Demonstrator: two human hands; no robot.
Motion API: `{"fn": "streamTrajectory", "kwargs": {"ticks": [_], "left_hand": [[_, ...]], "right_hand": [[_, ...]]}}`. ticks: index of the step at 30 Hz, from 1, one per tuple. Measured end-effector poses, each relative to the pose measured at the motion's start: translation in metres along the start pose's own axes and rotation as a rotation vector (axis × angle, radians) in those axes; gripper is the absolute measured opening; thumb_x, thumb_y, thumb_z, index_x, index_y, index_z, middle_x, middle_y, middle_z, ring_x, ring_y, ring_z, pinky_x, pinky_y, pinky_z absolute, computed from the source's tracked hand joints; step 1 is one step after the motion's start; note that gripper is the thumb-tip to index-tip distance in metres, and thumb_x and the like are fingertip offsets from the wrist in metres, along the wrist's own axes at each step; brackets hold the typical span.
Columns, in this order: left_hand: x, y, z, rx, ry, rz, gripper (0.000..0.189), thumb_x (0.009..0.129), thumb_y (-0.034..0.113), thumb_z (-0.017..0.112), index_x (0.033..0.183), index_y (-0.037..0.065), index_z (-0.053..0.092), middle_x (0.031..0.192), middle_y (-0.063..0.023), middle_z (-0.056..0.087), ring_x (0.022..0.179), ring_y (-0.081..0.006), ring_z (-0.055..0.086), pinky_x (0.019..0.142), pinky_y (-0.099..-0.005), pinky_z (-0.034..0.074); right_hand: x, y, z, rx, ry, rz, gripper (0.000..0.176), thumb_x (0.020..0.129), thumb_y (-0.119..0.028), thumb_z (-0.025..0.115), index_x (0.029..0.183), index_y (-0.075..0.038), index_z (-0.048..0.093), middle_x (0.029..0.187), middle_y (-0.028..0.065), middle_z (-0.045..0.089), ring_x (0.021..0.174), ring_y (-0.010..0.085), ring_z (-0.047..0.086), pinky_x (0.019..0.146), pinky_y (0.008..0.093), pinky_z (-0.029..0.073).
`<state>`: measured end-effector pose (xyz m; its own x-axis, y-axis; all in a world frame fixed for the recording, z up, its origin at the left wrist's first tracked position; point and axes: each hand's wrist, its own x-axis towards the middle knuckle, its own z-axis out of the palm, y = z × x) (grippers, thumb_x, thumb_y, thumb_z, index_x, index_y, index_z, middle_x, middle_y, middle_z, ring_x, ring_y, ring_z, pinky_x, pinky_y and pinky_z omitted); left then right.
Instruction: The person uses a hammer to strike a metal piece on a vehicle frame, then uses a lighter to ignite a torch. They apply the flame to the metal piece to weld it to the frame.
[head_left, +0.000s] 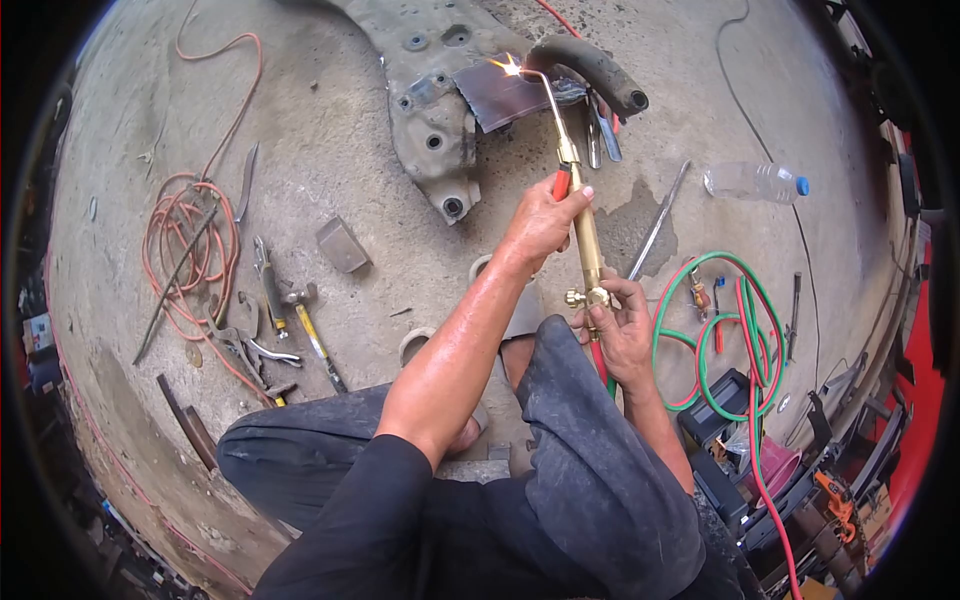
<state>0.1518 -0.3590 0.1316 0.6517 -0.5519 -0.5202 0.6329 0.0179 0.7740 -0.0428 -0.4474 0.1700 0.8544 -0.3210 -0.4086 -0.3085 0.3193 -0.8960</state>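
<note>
A brass gas torch with a bent copper tip points away from me, a bright flame burning at its end. The flame meets a dark flat plate beside a large rusty metal arm. My left hand is closed around a slim red object that looks like a lighter, with its thumb against the torch body. Lower down, my right hand grips the torch's rear end by the brass valve knobs. Red and green hoses lead from that end; the right fingers are partly hidden.
Coiled green and red hoses lie right, near a plastic bottle and metal bar. A hammer, pliers, a metal block and coiled orange cord lie left. A curved pipe borders the plate.
</note>
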Motion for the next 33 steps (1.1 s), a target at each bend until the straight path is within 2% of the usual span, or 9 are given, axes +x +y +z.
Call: {"fn": "streamTrajectory", "kwargs": {"ticks": [33], "left_hand": [[-0.0002,0.0008,-0.0021,-0.021,-0.007,-0.006,0.023,0.102,0.026,0.068,0.103,0.003,0.063,0.083,-0.0047,0.069,0.052,-0.0058,0.049,0.041,-0.024,0.041]], "right_hand": [[0.0003,-0.0029,0.0049,-0.029,0.01,-0.002,0.034,0.102,-0.005,0.066,0.131,-0.006,0.049,0.152,0.0178,0.047,0.089,0.0168,0.07,0.067,0.027,0.059]]}}
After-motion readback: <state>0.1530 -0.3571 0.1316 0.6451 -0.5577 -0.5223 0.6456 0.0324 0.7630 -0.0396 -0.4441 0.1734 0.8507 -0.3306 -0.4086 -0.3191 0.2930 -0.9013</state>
